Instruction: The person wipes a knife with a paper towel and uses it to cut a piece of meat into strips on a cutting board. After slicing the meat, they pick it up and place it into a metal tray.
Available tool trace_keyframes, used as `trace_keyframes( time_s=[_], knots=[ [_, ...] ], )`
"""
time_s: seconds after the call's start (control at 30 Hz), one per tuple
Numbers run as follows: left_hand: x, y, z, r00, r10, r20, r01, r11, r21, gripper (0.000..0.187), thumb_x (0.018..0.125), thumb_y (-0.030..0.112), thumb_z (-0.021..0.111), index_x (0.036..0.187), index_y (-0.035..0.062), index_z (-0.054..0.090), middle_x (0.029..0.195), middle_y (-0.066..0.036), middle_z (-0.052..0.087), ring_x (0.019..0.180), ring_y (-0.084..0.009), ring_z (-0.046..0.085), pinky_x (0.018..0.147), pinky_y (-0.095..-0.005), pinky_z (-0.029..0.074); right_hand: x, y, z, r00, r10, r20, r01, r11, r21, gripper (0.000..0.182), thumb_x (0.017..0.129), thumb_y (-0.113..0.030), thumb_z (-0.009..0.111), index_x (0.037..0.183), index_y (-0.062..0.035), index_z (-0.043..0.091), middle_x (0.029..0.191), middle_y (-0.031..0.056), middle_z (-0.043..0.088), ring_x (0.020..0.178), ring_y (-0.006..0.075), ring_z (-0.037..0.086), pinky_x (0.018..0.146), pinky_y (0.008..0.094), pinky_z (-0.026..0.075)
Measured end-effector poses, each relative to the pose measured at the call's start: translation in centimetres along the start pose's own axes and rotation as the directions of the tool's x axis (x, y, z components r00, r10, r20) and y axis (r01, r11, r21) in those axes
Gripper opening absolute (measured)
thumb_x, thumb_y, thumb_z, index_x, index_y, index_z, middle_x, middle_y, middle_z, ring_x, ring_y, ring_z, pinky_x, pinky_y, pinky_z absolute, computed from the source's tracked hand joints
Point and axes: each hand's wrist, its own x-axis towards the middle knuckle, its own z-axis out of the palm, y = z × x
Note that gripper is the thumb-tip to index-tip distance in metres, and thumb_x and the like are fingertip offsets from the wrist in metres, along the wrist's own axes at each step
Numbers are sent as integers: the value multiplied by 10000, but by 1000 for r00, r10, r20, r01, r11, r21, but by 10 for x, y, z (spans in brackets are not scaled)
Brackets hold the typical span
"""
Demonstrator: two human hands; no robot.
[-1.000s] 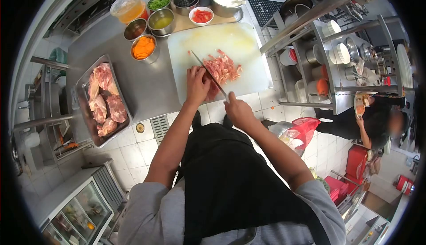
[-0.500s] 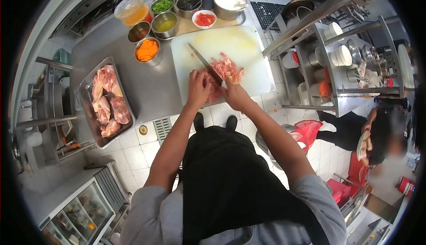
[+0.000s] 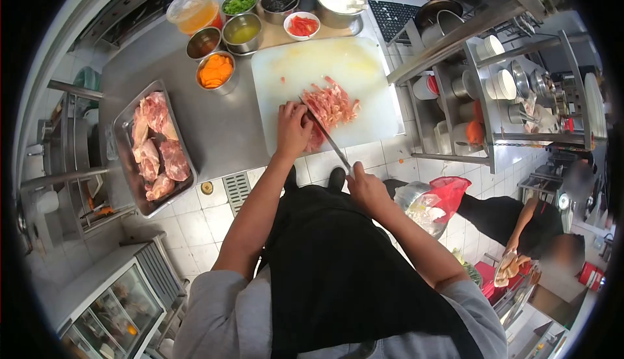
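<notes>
My right hand (image 3: 368,189) grips the handle of a long kitchen knife (image 3: 333,141) near the front edge of the cutting board. The blade slants up and left across the raw meat, its tip close to my left fingers. With its fingers curled, my left hand (image 3: 294,127) presses down on a piece of raw meat (image 3: 315,139), mostly hidden under the hand and blade. Right of the blade lies a heap of thin raw meat strips (image 3: 335,104). All of this rests on a white cutting board (image 3: 364,66) at the counter's right end.
A metal tray (image 3: 151,213) of raw meat pieces stands at the left. Behind the board are bowls of carrot slices (image 3: 216,72), red strips (image 3: 303,26) and chopped greens (image 3: 239,3). Another person (image 3: 520,226) carries a plate at the right, beyond a bin with a red bag (image 3: 448,196).
My right hand has drawn the knife back toward me and slightly right. The left hand stays nearly in place. The other person at the right has come closer with the plate.
</notes>
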Motion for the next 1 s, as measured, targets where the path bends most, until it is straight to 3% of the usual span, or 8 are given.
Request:
trace_keyframes(
  time_s=[0.13, 0.23, 0.3, 0.33, 0.47, 0.53, 0.77, 1.0],
  knots=[
    [1, 5, -2, 1000, -1, -15, 1, 999, -42, 244, 753, 21, 661, 984, 21, 586, 1044, -157, 541, 1001, -378, 516, 877, -481, 463, 53, 0, 22, 993, -90, -81, 95, 993, 64, 377, 987, -276, 552, 1165, 25, 411, 727, 326, 639, 735, 528, 645, 657, 625, 501],
    [-3, -2, 2, 999, -48, 8, 48, 997, -58, 236, 750, 21, 677, 971, 14, 592, 1059, -153, 551, 1034, -368, 520, 908, -466, 453, 104, -16, 13, 995, -65, -79, 72, 994, 79, 389, 990, -263, 547, 1199, 40, 425, 741, 328, 641, 760, 527, 644, 687, 616, 500],
    [-3, 3, 1, 996, -88, 13, 89, 988, -130, 239, 752, 19, 680, 975, 15, 594, 1066, -152, 546, 1037, -365, 521, 906, -459, 456, 116, -2, 6, 959, -250, -132, 275, 933, 231, 371, 993, -247, 542, 1200, 43, 440, 750, 330, 644, 758, 530, 639, 698, 606, 502],
    [-2, 4, -2, 990, -141, 10, 141, 971, -193, 241, 755, 17, 683, 979, 16, 596, 1073, -151, 542, 1041, -361, 523, 903, -451, 460, 115, 2, 2, 957, -253, -141, 280, 933, 227, 371, 993, -247, 542, 1200, 43, 440, 750, 330, 644, 758, 530, 639, 698, 606, 502],
    [-10, 9, -19, 1000, 5, 1, -5, 997, -75, 240, 771, 20, 672, 997, 13, 593, 1081, -158, 526, 1027, -359, 523, 886, -463, 468, 91, -7, -11, 973, -201, -110, 215, 968, 131, 354, 998, -242, 543, 1186, 40, 437, 750, 323, 647, 746, 535, 636, 687, 607, 507],
    [-13, 7, -23, 993, 75, 95, -70, 996, -52, 221, 775, 19, 663, 984, 5, 592, 1077, -164, 523, 1024, -361, 527, 878, -458, 472, 79, -17, -9, 971, -178, -159, 195, 975, 104, 341, 1001, -244, 541, 1168, 32, 430, 739, 318, 648, 727, 523, 644, 662, 600, 515],
    [-14, 0, -19, 993, 57, 103, -51, 997, -57, 178, 769, 25, 659, 932, -5, 592, 1041, -165, 530, 997, -370, 535, 872, -465, 472, 58, -23, 14, 985, -123, -121, 131, 990, 60, 313, 999, -242, 540, 1130, 17, 420, 726, 318, 647, 699, 508, 649, 635, 597, 518],
    [-14, -3, -12, 997, 32, 64, -31, 999, -15, 206, 754, 17, 668, 948, 1, 599, 996, -145, 548, 956, -357, 540, 847, -461, 473, -26, -1, 3, 1000, -5, 5, 4, 999, 32, 343, 997, -234, 533, 1156, 44, 410, 714, 315, 640, 667, 506, 643, 613, 605, 508]
  ],
)
